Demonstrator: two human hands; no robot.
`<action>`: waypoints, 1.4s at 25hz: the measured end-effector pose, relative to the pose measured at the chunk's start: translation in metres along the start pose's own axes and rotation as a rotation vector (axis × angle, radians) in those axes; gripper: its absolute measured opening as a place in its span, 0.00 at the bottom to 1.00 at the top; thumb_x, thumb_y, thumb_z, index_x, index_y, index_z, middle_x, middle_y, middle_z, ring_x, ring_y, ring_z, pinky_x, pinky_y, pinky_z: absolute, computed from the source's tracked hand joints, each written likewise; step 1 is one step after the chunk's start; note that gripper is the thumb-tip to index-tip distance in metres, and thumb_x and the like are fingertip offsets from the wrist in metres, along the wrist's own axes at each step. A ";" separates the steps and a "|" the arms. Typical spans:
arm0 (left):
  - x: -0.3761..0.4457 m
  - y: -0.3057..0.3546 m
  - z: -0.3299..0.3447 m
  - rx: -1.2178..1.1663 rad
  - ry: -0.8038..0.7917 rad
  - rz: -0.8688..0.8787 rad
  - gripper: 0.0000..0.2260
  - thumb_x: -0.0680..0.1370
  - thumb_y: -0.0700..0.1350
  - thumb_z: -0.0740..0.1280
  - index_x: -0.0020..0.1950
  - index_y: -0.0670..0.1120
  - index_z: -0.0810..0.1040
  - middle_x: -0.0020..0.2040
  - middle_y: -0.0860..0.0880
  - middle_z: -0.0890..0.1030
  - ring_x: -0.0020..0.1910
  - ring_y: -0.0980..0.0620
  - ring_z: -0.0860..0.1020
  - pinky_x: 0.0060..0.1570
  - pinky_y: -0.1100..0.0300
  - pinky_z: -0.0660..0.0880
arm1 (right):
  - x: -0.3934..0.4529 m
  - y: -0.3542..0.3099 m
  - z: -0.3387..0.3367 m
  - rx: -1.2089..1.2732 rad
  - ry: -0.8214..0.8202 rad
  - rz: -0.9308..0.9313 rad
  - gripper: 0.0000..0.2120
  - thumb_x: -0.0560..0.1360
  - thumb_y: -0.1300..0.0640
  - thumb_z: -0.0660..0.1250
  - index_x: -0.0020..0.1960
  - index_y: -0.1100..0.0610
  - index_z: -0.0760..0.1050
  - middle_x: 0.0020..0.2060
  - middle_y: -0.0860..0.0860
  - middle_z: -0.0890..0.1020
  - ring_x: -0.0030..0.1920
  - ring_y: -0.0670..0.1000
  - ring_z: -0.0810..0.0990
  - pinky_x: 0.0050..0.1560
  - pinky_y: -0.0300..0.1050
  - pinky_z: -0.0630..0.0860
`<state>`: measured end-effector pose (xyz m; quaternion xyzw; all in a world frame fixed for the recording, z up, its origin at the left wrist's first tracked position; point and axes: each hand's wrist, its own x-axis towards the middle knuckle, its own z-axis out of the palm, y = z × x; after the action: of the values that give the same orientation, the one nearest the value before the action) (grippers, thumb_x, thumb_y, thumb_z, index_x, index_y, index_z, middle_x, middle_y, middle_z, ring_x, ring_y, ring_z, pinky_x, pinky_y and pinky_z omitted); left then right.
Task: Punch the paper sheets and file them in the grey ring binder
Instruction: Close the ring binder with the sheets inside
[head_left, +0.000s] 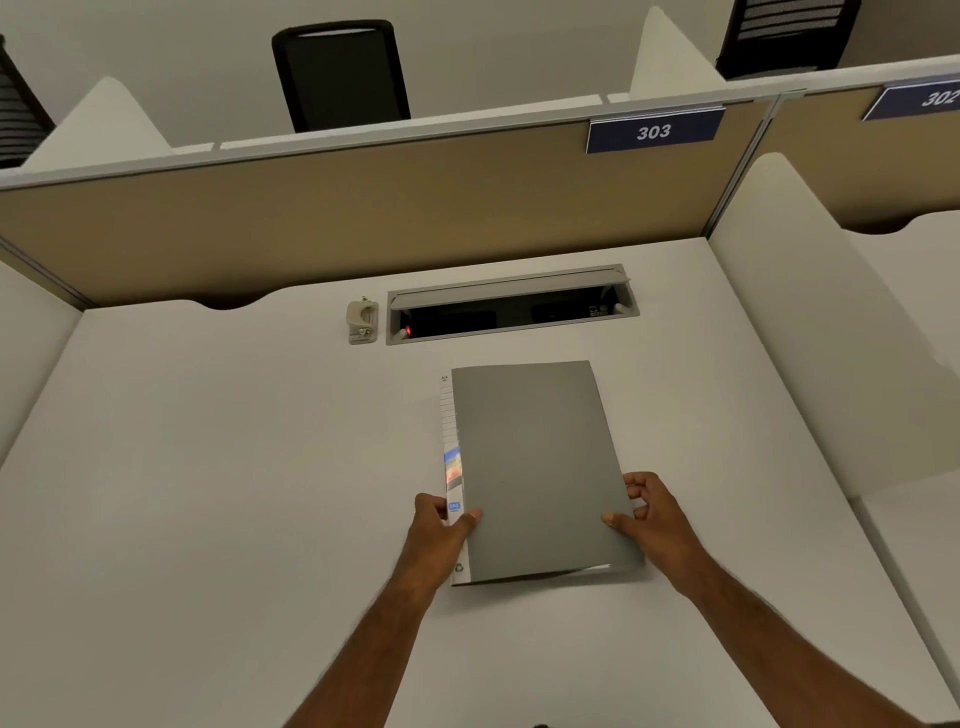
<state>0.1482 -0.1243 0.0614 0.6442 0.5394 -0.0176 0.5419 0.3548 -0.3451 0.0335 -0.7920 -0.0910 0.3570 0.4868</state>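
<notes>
We've got the grey ring binder closed, lying on the white counter approx. centre, long side running away from us, spine w/ white label strip on the left. Near edge looks lifted a bit off the counter; a thin bright sliver shows under the cover at the near right corner, can't tell if that's paper.

Our left hand grips the binder at the spine side, near end: thumb on top of the cover, fingers curled round the spine edge. Our right hand grips the opposite long edge, near end too: thumb flat on the cover, fingers curled behind/under the edge. Both forearms reach in from the bottom of the view.

Hole punch sits at the back of the counter, well apart from the binder, just left of the cable tray, an open recessed slot w/ a small red light inside at its left end.

Beyond: tan partition w/ blue number plate reading 303, a second plate at far right reading 302. White side dividers either side of the counter. Black chair behind the partition, another black chair top right.
</notes>
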 end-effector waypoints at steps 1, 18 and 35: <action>0.004 0.008 0.004 -0.005 -0.008 0.015 0.17 0.79 0.52 0.72 0.58 0.46 0.68 0.51 0.50 0.78 0.45 0.53 0.82 0.37 0.61 0.77 | 0.005 -0.003 -0.008 -0.014 0.014 -0.009 0.22 0.72 0.65 0.76 0.61 0.53 0.72 0.52 0.51 0.81 0.44 0.53 0.84 0.41 0.42 0.81; 0.063 0.108 0.093 0.001 -0.145 0.101 0.19 0.78 0.53 0.72 0.58 0.45 0.67 0.57 0.45 0.78 0.53 0.48 0.80 0.56 0.51 0.80 | 0.077 -0.025 -0.107 -0.032 0.190 0.027 0.26 0.74 0.63 0.75 0.71 0.55 0.75 0.59 0.54 0.81 0.45 0.48 0.82 0.43 0.39 0.76; 0.081 0.114 0.104 -0.002 -0.138 0.051 0.18 0.79 0.54 0.71 0.60 0.46 0.68 0.60 0.45 0.79 0.56 0.47 0.81 0.58 0.48 0.81 | 0.103 -0.036 -0.107 -0.093 0.217 0.077 0.27 0.77 0.60 0.72 0.74 0.58 0.70 0.67 0.55 0.77 0.57 0.51 0.76 0.59 0.42 0.71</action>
<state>0.3215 -0.1248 0.0467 0.6545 0.4842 -0.0478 0.5787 0.5073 -0.3514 0.0432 -0.8505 -0.0238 0.2830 0.4426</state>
